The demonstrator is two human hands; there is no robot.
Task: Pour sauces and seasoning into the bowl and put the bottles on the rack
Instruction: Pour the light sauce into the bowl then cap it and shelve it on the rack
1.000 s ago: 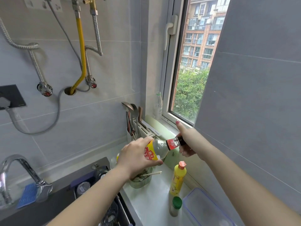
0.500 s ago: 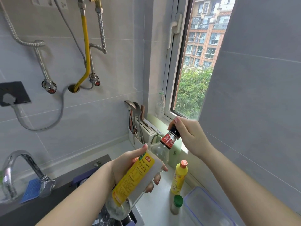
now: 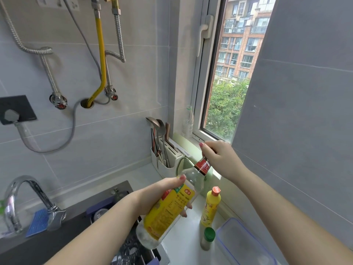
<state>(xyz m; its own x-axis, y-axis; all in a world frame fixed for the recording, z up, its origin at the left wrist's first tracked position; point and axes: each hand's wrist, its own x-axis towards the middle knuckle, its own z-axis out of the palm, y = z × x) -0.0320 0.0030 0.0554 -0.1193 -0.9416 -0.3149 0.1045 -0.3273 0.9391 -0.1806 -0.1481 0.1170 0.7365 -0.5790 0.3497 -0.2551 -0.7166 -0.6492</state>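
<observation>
Since a second ago the bottle [image 3: 172, 205] has swung from nearly level over the bowl to a steep slant, neck up and to the right, base down near the sink [image 3: 107, 213]; the view has shifted a bit too. Left hand [image 3: 162, 196] wraps the labelled middle of the bottle, fingers curled round it. Right hand [image 3: 219, 157] is pinched over the top of the neck, covering the cap, so cannot tell if the cap is on or being turned.

Step in hand looks like closing the bottle after a pour. Next move likely calls for finishing the twist, then carrying it to the rack; no rack clearly in view, and the bowl is hidden now.

Bottle: clear plastic, big yellow label with red patches, red band on the neck, almost empty, a little pale liquid at the base. It is held in the air above the bench [image 3: 183, 243] edge, touching nothing but the hands. Yellow squeeze bottle [image 3: 211, 206] and small green-capped shaker [image 3: 207, 239] stand on the bench just to its right, beside a clear lidded box [image 3: 242, 243].
</observation>
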